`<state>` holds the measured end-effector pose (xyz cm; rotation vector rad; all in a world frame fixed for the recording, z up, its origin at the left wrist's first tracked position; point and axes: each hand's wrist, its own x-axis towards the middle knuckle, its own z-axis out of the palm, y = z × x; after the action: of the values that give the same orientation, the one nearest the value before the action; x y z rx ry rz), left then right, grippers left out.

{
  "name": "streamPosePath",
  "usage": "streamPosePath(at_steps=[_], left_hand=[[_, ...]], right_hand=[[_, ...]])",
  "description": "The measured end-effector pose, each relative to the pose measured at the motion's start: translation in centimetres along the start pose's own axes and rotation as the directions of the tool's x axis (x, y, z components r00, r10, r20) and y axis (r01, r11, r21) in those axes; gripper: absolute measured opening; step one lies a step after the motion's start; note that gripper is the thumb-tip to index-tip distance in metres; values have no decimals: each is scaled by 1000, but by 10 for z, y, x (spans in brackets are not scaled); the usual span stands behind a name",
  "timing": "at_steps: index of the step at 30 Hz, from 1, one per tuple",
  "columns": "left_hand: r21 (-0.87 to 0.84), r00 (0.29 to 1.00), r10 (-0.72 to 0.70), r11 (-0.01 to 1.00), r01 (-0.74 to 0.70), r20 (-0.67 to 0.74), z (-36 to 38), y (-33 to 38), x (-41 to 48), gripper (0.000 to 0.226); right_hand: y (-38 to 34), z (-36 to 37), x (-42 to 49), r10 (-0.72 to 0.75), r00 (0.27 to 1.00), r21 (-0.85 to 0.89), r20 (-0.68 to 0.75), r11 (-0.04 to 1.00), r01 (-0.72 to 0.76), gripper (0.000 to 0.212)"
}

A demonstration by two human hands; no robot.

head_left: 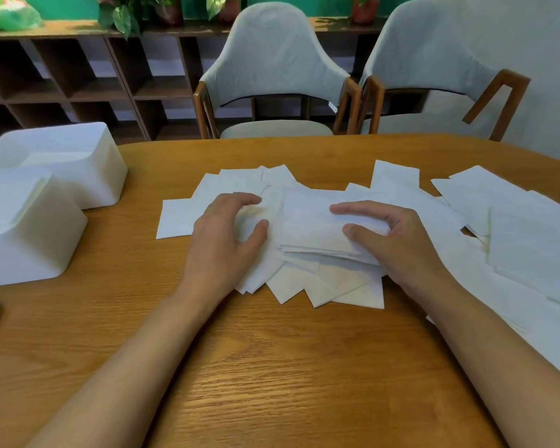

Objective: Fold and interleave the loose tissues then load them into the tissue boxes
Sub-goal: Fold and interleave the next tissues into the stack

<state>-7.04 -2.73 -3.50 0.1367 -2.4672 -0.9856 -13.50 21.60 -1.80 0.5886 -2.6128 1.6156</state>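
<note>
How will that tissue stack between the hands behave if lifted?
Probably floppy: the tissue stack is thin loose sheets, so unsupported ends would likely sag. Its layers fan out unbound at the near edge, so they may slide apart.

You can read nothing here: no text, label, brand, number or sign shows. The tissues point(307, 218) are plain white, both boxes point(78, 163) are plain white, and the table point(272, 367) shows only wood grain.

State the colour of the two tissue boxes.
The tissue boxes are white; the head view shows them best.
</note>
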Motion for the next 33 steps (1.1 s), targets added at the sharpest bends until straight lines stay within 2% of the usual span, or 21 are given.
streamPosePath(at_steps=[4,8,10,14,29,33], left_hand=[[58,990,-73,996,66,122,-1,-5,2,40],[146,979,-63,989,35,193,-2,-2,0,50],[174,982,-63,984,31,179,-2,0,0,46],[184,989,-64,982,39,131,-3,7,-2,23],[157,981,-69,987,41,183,4,10,-4,15],[37,993,-40,999,36,115,-6,17,-3,14]], right_hand=[[2,-1,0,10,1000,16,-19,1000,-10,29],[4,-4,1,32,997,50,-68,998,-28,27],[4,-4,1,38,996,54,-80,998,-34,26],[3,-4,1,43,995,49,-86,998,-38,25],[0,-1,0,48,995,9,-85,999,-47,25],[1,-3,0,41,988,41,-152,999,-35,27]])
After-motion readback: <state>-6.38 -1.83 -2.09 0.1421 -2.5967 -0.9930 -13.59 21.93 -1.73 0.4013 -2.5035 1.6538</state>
